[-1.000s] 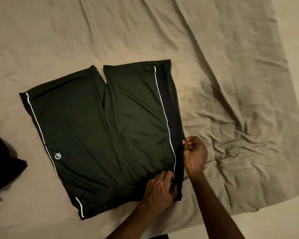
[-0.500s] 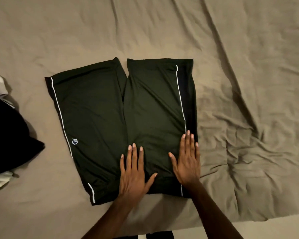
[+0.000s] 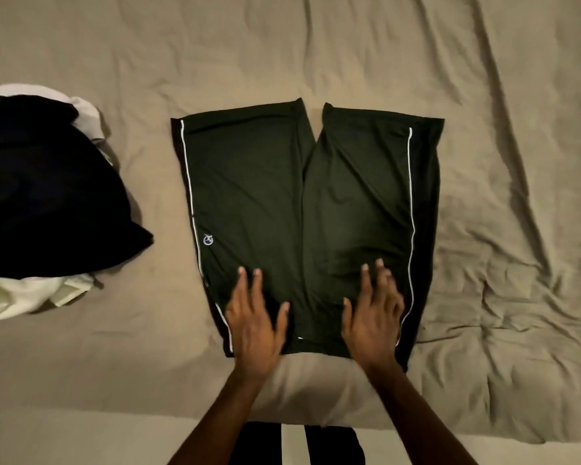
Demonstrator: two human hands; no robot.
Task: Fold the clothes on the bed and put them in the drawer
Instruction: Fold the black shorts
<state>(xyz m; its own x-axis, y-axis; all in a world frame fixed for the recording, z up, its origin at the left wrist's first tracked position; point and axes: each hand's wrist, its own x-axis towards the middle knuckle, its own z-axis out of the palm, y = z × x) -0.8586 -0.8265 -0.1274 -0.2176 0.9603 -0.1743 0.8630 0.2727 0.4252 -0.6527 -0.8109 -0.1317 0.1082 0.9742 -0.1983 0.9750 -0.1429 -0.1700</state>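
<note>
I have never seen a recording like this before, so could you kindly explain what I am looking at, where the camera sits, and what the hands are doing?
There is no machine here: a person wears one wide-angle camera on the head, looking forward and down, so you see their own two arms from above. The surface is a bed covered with a wrinkled tan sheet. Spread flat on it lies a pair of dark green shorts with white side stripes and a small white logo. The left hand and the right hand both lie flat on the end of the shorts nearest the person, fingers straight, pressing rather than gripping. Nothing is held. At the left sits a pile of other clothes, black on top with pale pieces beneath. No drawer is in view.
</note>
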